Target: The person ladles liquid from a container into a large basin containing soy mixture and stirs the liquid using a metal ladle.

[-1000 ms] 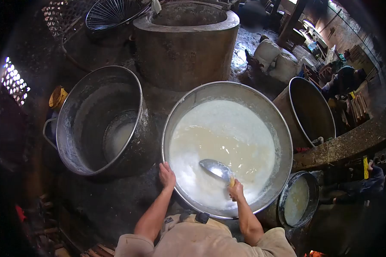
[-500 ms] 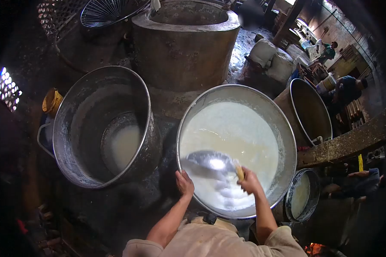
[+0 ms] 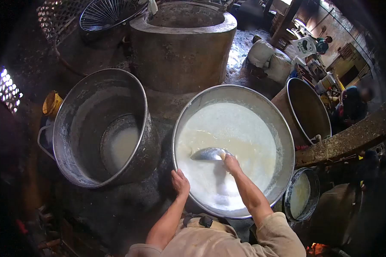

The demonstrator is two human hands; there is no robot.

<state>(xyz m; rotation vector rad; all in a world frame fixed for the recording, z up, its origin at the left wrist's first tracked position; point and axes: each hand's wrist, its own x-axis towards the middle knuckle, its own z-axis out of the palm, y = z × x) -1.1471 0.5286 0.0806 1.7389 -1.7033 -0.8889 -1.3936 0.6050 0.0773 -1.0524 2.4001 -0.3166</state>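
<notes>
A large round metal basin [image 3: 285,128] holds white, milky liquid [image 3: 244,141] with a yellowish patch across its middle. My right hand [image 3: 230,163] is closed round the short handle of a metal scoop [image 3: 211,154], whose bowl is tilted on its side at the liquid's surface, left of the basin's centre. My left hand [image 3: 181,182] grips the basin's rim at the lower left, with the fingers against the edge.
Left stands a deep metal pot [image 3: 79,128] with some pale liquid at the bottom. A round stone-like vat [image 3: 180,55] is ahead. A smaller pot [image 3: 316,192], another large vessel [image 3: 306,111] and a wooden beam [image 3: 347,143] lie right. Two people are in the right background.
My right hand has moved forward and left with the scoop, after the scoop was lifted out and brought back to the liquid. My left hand stays at the rim.
</notes>
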